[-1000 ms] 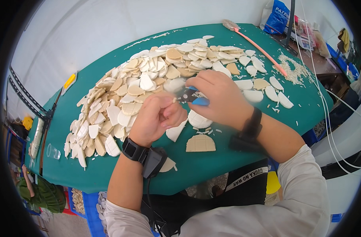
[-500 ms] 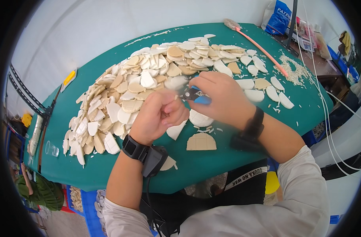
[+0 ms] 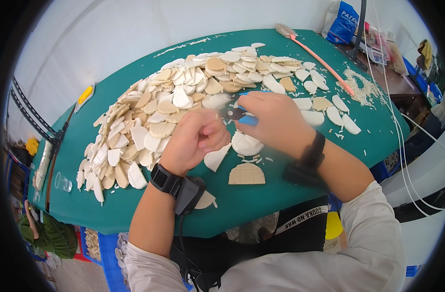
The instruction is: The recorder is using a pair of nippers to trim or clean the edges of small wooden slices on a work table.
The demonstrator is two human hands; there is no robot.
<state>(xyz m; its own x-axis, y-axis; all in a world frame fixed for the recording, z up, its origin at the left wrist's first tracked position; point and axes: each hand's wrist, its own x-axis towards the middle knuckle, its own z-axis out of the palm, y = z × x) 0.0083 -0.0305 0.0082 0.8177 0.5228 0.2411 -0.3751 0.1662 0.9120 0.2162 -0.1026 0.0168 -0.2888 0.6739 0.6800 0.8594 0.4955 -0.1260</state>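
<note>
blue-handled cutters (image 3: 234,113) show in the head view, clamped in the right hand (image 3: 275,117), with the fingers wrapped over the handles and the dark head pointing at the left hand (image 3: 200,135). the cutter jaws are too blurred to tell whether they stand apart or together. the left hand is just left of the cutter head, its fingers curled in and its thumb pressed to them; any bit held at the tips is too small to tell.

beyond the grip and to its left spreads a big heap of white and tan flat pieces (image 3: 181,100), many with 1 straight edge and 1 curved. just below the grip lie 1 rounded white piece (image 3: 246,144) and, nearer the person, 1 cream half-round piece (image 3: 246,174) scored with lines. small white slivers (image 3: 251,159) lie between these 2.

up and right of the grip, a brush with an orange handle (image 3: 324,62) ends beside a patch of pale crumbs (image 3: 362,87). everything rests on a green table (image 3: 108,209). far left of the grip, a clear cup (image 3: 63,182) lies near the table's edge.
</note>
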